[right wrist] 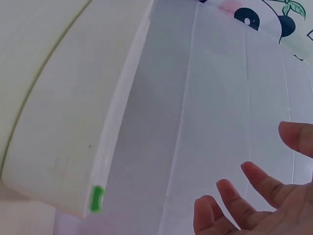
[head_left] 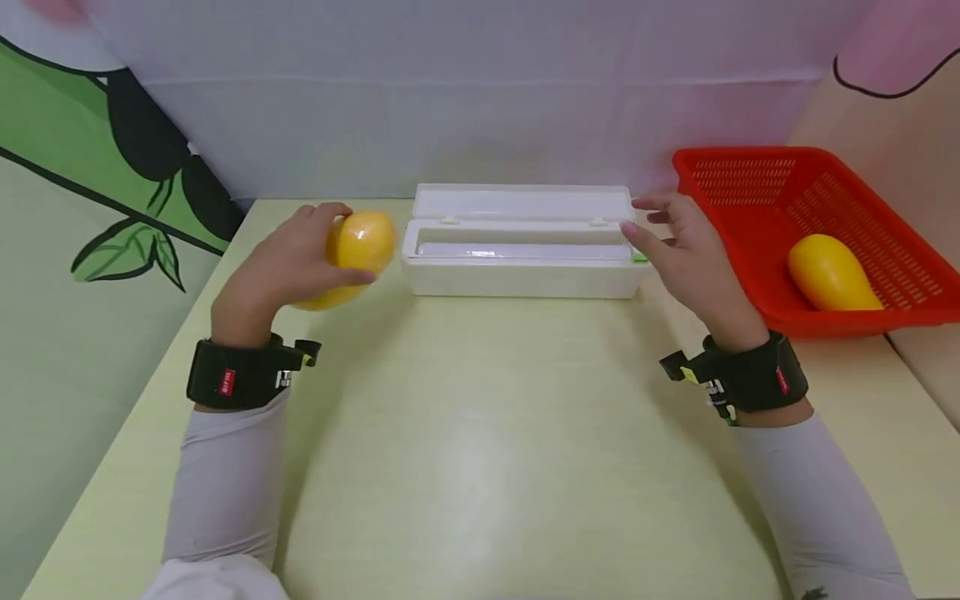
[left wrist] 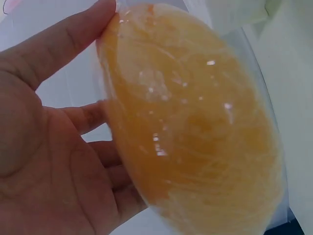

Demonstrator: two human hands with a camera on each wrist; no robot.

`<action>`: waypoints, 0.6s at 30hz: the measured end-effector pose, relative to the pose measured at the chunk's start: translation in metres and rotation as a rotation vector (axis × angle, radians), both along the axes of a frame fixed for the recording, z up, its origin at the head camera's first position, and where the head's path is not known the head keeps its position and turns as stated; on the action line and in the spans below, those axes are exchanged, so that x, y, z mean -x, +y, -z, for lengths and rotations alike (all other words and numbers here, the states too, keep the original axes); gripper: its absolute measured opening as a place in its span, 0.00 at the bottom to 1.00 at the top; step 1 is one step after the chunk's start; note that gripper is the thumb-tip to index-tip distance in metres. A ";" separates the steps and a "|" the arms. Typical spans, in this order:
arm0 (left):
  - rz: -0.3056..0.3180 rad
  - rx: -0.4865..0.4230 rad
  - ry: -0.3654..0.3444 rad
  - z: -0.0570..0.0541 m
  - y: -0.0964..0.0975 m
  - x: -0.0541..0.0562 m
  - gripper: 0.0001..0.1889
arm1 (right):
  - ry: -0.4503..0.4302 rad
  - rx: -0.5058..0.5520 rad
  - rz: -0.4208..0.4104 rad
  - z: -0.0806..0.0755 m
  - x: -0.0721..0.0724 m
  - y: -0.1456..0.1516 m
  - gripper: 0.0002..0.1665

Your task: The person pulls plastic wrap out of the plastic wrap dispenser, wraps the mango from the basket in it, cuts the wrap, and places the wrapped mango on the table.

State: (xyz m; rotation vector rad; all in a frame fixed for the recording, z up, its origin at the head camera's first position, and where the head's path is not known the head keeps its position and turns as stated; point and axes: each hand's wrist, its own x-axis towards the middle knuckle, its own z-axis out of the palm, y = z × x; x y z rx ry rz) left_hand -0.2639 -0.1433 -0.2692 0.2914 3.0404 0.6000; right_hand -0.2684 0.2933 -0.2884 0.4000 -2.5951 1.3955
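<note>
In the head view my left hand (head_left: 288, 258) grips a yellow mango (head_left: 365, 243) at the left of the table, thumb on the near side. Clear plastic film covers this mango (left wrist: 190, 117) in the left wrist view, shiny and creased. A white cling film dispenser (head_left: 525, 281) stands at the back with its lid (head_left: 521, 201) raised and a film roll (head_left: 525, 250) inside. My right hand (head_left: 693, 258) hovers with fingers spread by the dispenser's right end, close to a small green tab (head_left: 639, 258). It holds nothing.
A red plastic basket (head_left: 731, 242) stands at the back right, with another yellow mango (head_left: 828, 271) lying in it. Behind the table (head_left: 480, 433) hangs a pale curtain (head_left: 480, 125). The table's left edge runs beside my left arm.
</note>
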 end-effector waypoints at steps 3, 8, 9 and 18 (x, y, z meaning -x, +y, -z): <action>-0.027 0.003 -0.033 0.003 -0.013 0.005 0.45 | -0.047 -0.034 0.066 -0.008 -0.002 0.015 0.32; -0.065 0.052 -0.092 0.010 -0.031 0.013 0.47 | -0.093 -0.056 0.163 -0.018 -0.003 0.032 0.32; -0.071 0.066 -0.103 0.012 -0.034 0.014 0.47 | -0.100 -0.060 0.168 -0.019 -0.003 0.034 0.32; -0.132 0.113 -0.253 0.021 -0.065 0.012 0.50 | -0.148 -0.118 0.094 -0.021 0.003 0.018 0.36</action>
